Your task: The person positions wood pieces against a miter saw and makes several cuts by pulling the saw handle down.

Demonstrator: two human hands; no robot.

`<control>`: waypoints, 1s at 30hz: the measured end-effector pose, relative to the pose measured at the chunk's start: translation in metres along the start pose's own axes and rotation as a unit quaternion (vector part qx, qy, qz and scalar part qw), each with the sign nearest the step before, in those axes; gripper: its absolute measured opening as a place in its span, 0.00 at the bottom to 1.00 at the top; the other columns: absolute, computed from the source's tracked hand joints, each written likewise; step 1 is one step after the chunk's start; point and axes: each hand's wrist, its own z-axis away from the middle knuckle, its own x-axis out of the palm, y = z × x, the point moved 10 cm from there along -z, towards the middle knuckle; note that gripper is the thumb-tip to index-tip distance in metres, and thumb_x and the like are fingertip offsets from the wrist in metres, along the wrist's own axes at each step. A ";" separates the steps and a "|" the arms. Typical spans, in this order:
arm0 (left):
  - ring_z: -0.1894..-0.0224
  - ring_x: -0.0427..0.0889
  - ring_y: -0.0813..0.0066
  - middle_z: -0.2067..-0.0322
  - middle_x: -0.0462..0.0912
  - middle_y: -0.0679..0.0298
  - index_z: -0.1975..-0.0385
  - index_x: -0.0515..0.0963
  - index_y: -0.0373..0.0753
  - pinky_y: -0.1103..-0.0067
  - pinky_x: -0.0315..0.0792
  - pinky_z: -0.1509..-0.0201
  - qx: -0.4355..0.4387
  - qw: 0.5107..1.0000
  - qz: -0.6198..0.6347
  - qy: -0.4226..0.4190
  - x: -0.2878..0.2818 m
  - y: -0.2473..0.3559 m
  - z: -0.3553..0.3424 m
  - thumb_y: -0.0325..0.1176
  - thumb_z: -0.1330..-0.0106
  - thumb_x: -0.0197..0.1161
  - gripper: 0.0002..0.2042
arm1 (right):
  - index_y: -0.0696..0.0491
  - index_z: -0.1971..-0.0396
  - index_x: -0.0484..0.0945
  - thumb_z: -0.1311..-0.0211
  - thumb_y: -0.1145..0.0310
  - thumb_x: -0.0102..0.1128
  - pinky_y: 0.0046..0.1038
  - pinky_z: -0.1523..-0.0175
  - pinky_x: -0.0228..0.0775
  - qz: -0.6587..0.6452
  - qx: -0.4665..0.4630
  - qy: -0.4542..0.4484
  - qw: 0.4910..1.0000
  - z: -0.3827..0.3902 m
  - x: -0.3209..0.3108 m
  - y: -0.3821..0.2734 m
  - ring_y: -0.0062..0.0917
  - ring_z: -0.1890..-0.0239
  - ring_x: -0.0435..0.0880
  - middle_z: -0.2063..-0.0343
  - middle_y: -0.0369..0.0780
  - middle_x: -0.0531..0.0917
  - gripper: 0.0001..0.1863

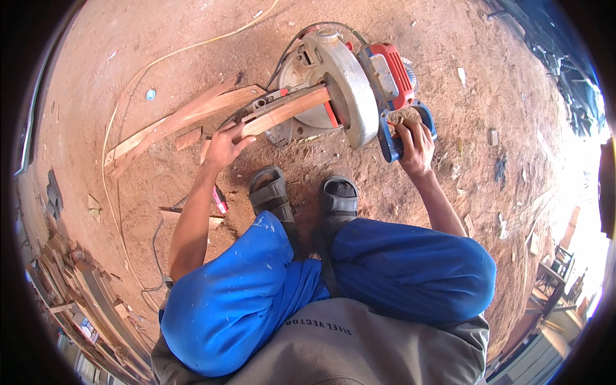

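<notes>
A miter saw (pixel 360 106) with a grey blade guard, a red motor housing and a blue loop handle stands on the dirt ground in front of my feet. My right hand (pixel 417 147) is wrapped round its blue handle (pixel 391 142). A short wooden strip (pixel 290 111) lies across the saw's base, its right end against the guard. My left hand (pixel 224 146) grips the left end of this strip, thumb on the near side. The guard hides the blade and whatever part of the wood may be under it.
Long wooden offcuts (pixel 186 115) lie left of the saw, beside a small wood block (pixel 188 138). A pale cable (pixel 131 83) curves down the left side. A pink-handled tool (pixel 221 200) lies near my left foot. Stacked boards (pixel 96 289) fill the lower left.
</notes>
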 end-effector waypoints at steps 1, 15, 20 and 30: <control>0.63 0.86 0.56 0.61 0.84 0.52 0.43 0.83 0.31 0.66 0.80 0.55 -0.002 1.000 0.002 -0.001 0.000 0.000 0.000 0.46 0.35 0.78 0.28 | 0.51 0.52 0.80 0.47 0.71 0.72 0.37 0.50 0.77 0.000 0.001 -0.002 1.000 0.001 0.001 0.001 0.37 0.57 0.85 0.54 0.40 0.82 0.21; 0.59 0.86 0.47 0.63 0.84 0.46 0.45 0.84 0.34 0.61 0.81 0.53 -0.004 1.000 0.012 -0.010 0.001 0.000 -0.004 0.46 0.35 0.77 0.26 | 0.50 0.55 0.80 0.45 0.72 0.71 0.37 0.47 0.76 0.015 0.004 -0.022 1.000 -0.008 -0.010 0.003 0.32 0.55 0.86 0.55 0.37 0.82 0.17; 0.57 0.86 0.46 0.61 0.85 0.47 0.42 0.83 0.35 0.61 0.81 0.50 0.011 1.000 -0.006 0.028 0.000 -0.006 0.002 0.47 0.35 0.77 0.28 | 0.49 0.53 0.80 0.51 0.77 0.72 0.36 0.46 0.74 -0.026 0.005 -0.108 0.994 -0.034 -0.019 0.001 0.34 0.54 0.85 0.52 0.37 0.82 0.22; 0.57 0.86 0.45 0.58 0.85 0.47 0.47 0.84 0.35 0.59 0.81 0.49 -0.019 1.000 -0.008 0.004 -0.001 -0.008 0.004 0.50 0.36 0.76 0.26 | 0.49 0.53 0.79 0.63 0.75 0.76 0.38 0.45 0.74 -0.043 0.004 -0.157 0.987 -0.048 -0.033 0.003 0.38 0.52 0.85 0.51 0.39 0.81 0.30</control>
